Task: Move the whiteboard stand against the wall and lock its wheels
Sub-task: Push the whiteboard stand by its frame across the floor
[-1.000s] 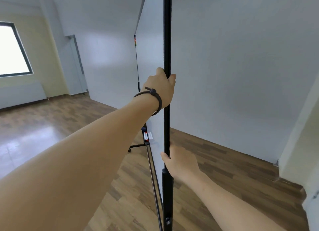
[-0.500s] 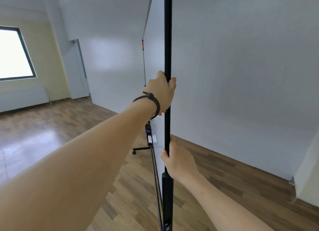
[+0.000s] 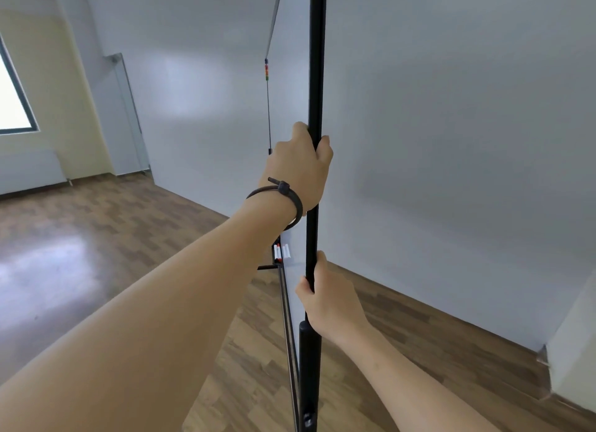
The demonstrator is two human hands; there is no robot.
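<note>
The whiteboard stand is seen edge-on, its black upright pole point(image 3: 316, 60) running from top to bottom of the view. My left hand point(image 3: 298, 170), with a dark band on the wrist, is wrapped around the pole at mid height. My right hand point(image 3: 329, 299) grips the same pole lower down, just above the thicker sleeve point(image 3: 309, 360). The white board face point(image 3: 290, 115) stretches away to the left of the pole. Markers point(image 3: 281, 252) lie in its tray. A far leg point(image 3: 266, 267) of the stand shows; the wheels are hidden. The white wall point(image 3: 451, 141) stands close behind the board.
Wood-pattern floor point(image 3: 96, 238) spreads to the left. A window point(image 3: 13, 102) and a low radiator point(image 3: 32, 170) are on the far left wall. A narrow door point(image 3: 129, 115) sits in the far corner. A wall corner point(image 3: 574, 344) juts out at lower right.
The view has shifted right and the board now sits closer to the wall. Both hands stay on the pole, the left appearing lower in the frame than before.
</note>
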